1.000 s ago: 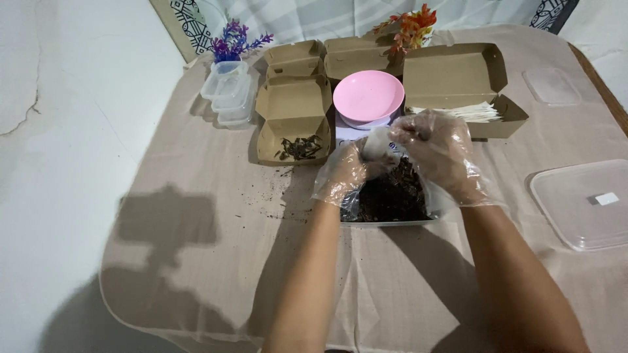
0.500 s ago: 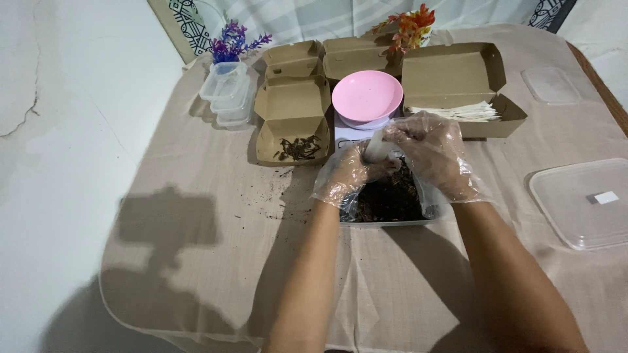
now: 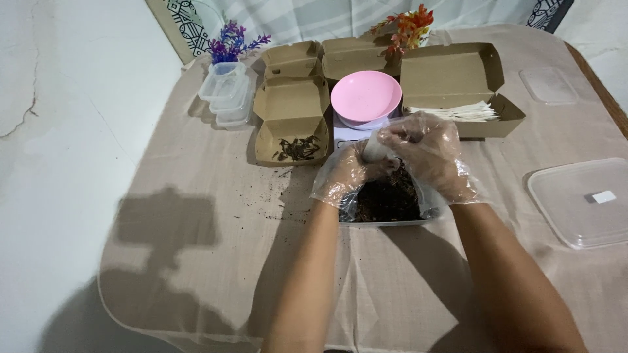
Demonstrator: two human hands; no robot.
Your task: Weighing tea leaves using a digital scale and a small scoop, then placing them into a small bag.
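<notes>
I see 2 hands in thin clear gloves over the middle of the desk (image 3: 196, 196). My left hand (image 3: 345, 171) and my right hand (image 3: 428, 157) meet around a small white pouch (image 3: 375, 150). The fingers (image 3: 400, 134) of the right hand are curled and pinch the top of the pouch. The left fingers are pressed together and cup it from the side. The pouch hangs just above a clear tray of dark dried leaves (image 3: 387, 199), which sits right under both hands.

At 12 o'clock from the tray is a pink bowl (image 3: 365, 97) on a small white scale. At 10 o'clock is an open brown box (image 3: 291, 121) with a few dark bits inside. At 1 o'clock is a big brown box with flat white pouches (image 3: 461, 112). A clear lid (image 3: 582, 202) lies at 3 o'clock, well apart. Dark crumbs (image 3: 275, 196) lie at 9 o'clock.

I think the pouch is being filled or closed right now. The next move needs a soft, steady pinch so that no leaves spill.
</notes>
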